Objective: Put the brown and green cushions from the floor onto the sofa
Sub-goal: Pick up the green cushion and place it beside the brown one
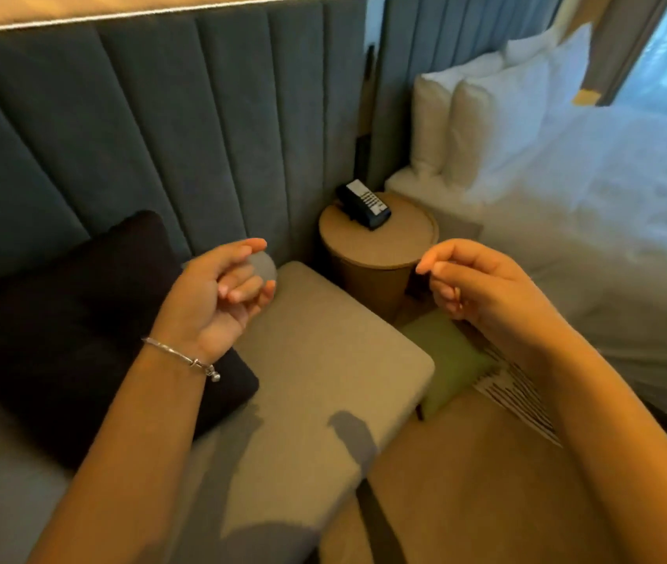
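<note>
A dark brown cushion [79, 319] lies on the grey sofa seat [323, 360], leaning against the padded teal backrest [140, 136]. The green cushion [449, 360] lies on the floor just right of the sofa's end, partly hidden by my right forearm. My left hand [222, 295] hovers above the seat beside the brown cushion, fingers curled in and holding nothing. My right hand [482, 287] is raised above the green cushion, its fingers also curled and holding nothing.
A round wooden side table [409, 246] with a black phone [364, 203] stands between the sofa and a white bed [588, 217]. A black-and-white striped fabric [519, 392] lies on the floor beside the green cushion. Wooden floor [466, 482] runs along the sofa's front.
</note>
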`<control>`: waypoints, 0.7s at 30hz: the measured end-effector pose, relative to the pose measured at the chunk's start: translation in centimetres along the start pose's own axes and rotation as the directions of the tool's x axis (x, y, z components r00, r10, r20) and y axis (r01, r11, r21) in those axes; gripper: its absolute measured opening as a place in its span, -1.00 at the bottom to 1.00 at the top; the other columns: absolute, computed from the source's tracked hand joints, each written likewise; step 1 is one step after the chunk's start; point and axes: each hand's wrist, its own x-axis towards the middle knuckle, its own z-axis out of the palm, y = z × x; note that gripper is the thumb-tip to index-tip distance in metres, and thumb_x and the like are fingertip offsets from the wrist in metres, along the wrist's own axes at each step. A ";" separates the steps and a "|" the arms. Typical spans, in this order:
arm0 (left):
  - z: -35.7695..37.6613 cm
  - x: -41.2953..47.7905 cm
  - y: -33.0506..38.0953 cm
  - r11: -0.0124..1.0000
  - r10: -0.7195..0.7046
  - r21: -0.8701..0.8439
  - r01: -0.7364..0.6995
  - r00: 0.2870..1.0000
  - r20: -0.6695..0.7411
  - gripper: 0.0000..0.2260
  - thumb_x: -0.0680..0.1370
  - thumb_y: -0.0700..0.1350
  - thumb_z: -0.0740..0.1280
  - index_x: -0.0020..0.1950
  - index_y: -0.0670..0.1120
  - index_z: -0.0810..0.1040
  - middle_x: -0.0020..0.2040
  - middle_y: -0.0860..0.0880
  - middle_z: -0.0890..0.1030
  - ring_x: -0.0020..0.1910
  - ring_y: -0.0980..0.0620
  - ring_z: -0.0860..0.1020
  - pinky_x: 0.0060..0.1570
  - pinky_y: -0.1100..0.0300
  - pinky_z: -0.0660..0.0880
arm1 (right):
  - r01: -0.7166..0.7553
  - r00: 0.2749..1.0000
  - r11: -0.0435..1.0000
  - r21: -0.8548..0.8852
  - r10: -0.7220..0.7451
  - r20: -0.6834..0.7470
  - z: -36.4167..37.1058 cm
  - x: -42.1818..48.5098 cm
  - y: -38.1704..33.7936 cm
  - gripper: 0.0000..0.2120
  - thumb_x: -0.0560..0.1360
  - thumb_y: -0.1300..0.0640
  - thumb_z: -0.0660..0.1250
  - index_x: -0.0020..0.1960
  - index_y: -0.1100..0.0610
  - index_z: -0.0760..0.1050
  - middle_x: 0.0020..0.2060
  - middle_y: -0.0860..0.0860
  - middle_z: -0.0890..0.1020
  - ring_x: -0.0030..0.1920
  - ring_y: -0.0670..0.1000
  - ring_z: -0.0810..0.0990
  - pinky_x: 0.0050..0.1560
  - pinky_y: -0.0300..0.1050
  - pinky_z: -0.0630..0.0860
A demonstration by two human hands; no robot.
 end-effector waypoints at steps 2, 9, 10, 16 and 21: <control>4.0 0.6 -2.1 1.000 -0.013 0.013 0.011 0.996 0.091 -0.80 0.53 -0.17 0.17 -0.21 -0.07 0.55 -0.67 0.09 0.24 -0.65 0.15 0.25 -0.26 0.31 0.53 | 0.038 0.997 0.999 -0.006 -0.038 -0.062 -3.6 -2.6 -0.7 -0.78 0.52 0.29 0.15 -0.16 0.11 0.54 -0.52 -0.11 0.40 -0.47 -0.10 0.29 -0.46 -0.32 0.25; 17.7 1.9 -13.1 0.983 -0.174 0.081 0.162 0.970 0.172 -0.84 0.53 -0.16 0.17 -0.18 -0.06 0.52 -0.67 0.09 0.22 -0.65 0.14 0.24 -0.18 0.26 0.45 | 0.015 0.967 0.999 -0.045 -0.026 -0.253 -16.4 -10.9 -1.5 -0.83 0.46 0.21 0.20 -0.19 0.07 0.55 -0.53 -0.12 0.40 -0.50 -0.14 0.31 -0.45 -0.32 0.24; 19.6 2.1 -14.7 0.979 -0.196 0.085 0.182 0.963 0.185 -0.84 0.53 -0.16 0.18 -0.17 -0.07 0.53 -0.66 0.09 0.22 -0.64 0.14 0.24 -0.18 0.26 0.46 | 0.008 0.961 0.999 -0.049 -0.021 -0.277 -18.3 -11.9 -1.4 -0.81 0.47 0.22 0.19 -0.19 0.07 0.56 -0.52 -0.12 0.41 -0.49 -0.14 0.31 -0.45 -0.32 0.24; 26.0 4.9 -19.4 0.963 -0.262 0.124 0.241 0.943 0.206 -0.82 0.52 -0.17 0.21 -0.19 -0.08 0.60 -0.63 0.09 0.24 -0.62 0.16 0.25 -0.14 0.24 0.48 | -0.061 0.930 0.996 -0.072 0.030 -0.366 -26.4 -13.4 0.4 -0.77 0.54 0.25 0.16 -0.14 0.07 0.56 -0.50 -0.12 0.41 -0.45 -0.10 0.34 -0.41 -0.30 0.32; 29.3 10.5 -22.9 0.952 -0.304 0.103 0.287 0.923 0.235 -0.74 0.51 -0.15 0.22 -0.29 -0.04 0.64 -0.63 0.10 0.24 -0.62 0.16 0.25 -0.16 0.25 0.49 | -0.093 0.904 0.995 -0.026 0.073 -0.421 -32.4 -11.7 2.8 -0.76 0.54 0.27 0.15 -0.14 0.09 0.56 -0.51 -0.11 0.43 -0.46 -0.11 0.35 -0.42 -0.30 0.34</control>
